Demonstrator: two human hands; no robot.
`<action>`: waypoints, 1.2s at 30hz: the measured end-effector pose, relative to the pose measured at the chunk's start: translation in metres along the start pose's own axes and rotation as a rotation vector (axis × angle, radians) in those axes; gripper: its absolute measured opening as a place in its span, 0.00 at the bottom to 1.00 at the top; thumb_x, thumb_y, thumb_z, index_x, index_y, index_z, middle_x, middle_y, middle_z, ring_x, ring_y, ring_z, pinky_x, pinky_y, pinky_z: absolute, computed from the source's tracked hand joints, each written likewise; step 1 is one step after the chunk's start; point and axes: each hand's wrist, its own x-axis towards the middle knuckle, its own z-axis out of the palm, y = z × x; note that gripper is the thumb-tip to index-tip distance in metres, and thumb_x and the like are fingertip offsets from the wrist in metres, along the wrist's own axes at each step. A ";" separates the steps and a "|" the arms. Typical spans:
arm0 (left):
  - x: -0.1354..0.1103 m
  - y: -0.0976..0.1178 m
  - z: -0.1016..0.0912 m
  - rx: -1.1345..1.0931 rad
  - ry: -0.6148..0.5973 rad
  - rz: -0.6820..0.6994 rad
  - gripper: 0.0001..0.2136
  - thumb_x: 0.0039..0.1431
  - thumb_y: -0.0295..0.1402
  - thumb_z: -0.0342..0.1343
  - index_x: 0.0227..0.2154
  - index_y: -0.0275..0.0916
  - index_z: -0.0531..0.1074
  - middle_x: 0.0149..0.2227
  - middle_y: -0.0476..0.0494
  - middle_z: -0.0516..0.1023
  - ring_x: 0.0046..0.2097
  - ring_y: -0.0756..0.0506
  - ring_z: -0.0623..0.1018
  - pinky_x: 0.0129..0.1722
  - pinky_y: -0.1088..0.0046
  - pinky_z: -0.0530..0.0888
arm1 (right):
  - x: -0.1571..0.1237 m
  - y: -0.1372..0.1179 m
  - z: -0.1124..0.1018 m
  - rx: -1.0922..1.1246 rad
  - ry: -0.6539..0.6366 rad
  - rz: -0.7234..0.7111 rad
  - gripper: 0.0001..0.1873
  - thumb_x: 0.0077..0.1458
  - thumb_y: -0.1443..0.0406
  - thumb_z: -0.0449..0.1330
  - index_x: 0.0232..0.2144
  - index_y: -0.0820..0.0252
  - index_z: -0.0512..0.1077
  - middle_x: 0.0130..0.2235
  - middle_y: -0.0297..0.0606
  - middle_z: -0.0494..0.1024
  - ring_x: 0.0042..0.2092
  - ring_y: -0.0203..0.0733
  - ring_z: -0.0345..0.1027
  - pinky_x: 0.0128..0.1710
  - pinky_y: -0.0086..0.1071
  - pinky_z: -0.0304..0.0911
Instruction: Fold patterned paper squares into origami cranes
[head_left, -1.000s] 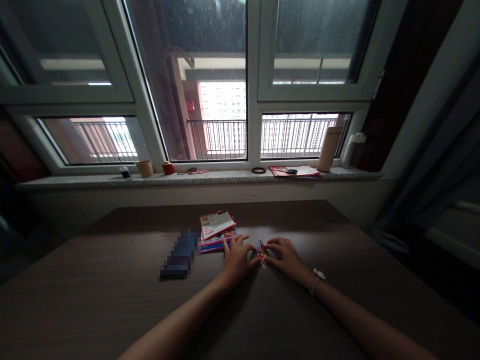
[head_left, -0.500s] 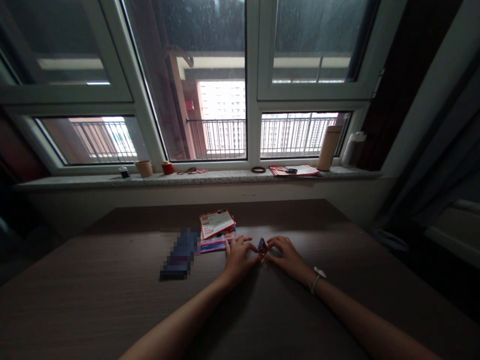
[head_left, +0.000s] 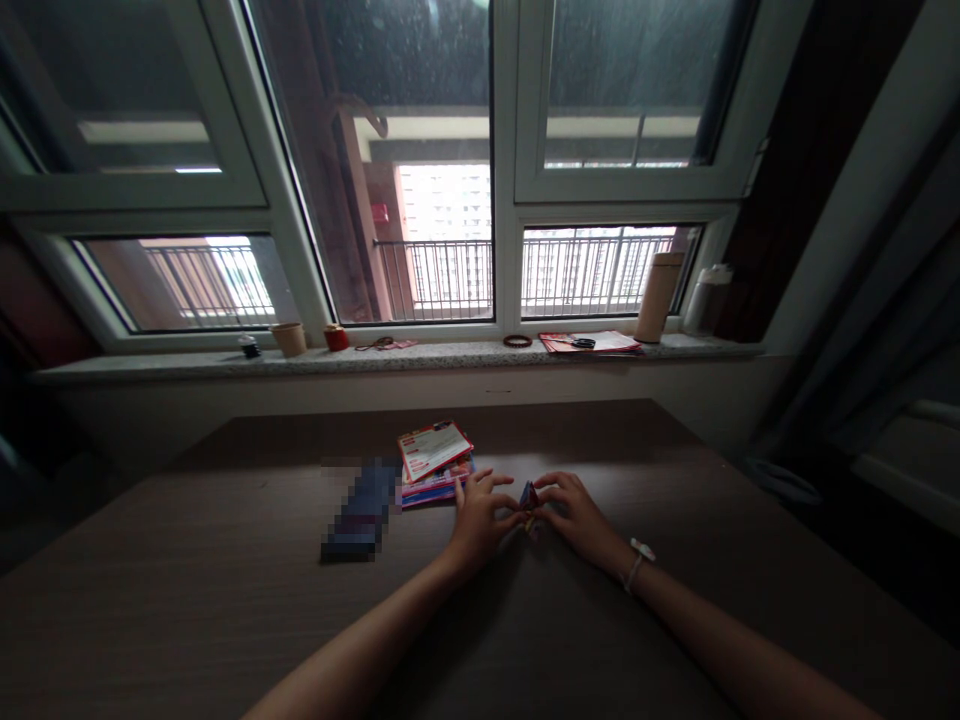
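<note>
A small folded piece of coloured paper (head_left: 529, 497), red and blue, stands on the dark wooden table (head_left: 225, 600) between my two hands. My left hand (head_left: 480, 517) pinches its left side with thumb and forefinger, the other fingers raised and spread. My right hand (head_left: 574, 513) pinches its right side, fingers curled; a pale bracelet sits on that wrist. Just left of my left hand lies a stack of coloured paper sheets (head_left: 433, 460) with a red-bordered printed card on top.
A dark flat pixelated object (head_left: 361, 512) lies left of the stack. The stone windowsill (head_left: 450, 356) holds a paper cup (head_left: 289, 338), a small red pot (head_left: 337, 336), scissors on papers (head_left: 585, 343), a tan flask (head_left: 658, 297) and a pale bottle (head_left: 705, 298). A dark curtain hangs right.
Both hands have closed in a little on the folded paper, which now looks narrower and more upright. The rest of the table is unchanged.
</note>
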 end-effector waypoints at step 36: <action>-0.003 0.015 0.002 -0.047 0.057 -0.025 0.01 0.50 0.35 0.64 0.26 0.48 0.80 0.51 0.49 0.73 0.59 0.36 0.60 0.61 0.44 0.47 | 0.002 0.000 0.004 0.049 -0.045 -0.001 0.06 0.55 0.62 0.58 0.33 0.53 0.75 0.50 0.39 0.68 0.59 0.49 0.50 0.61 0.47 0.48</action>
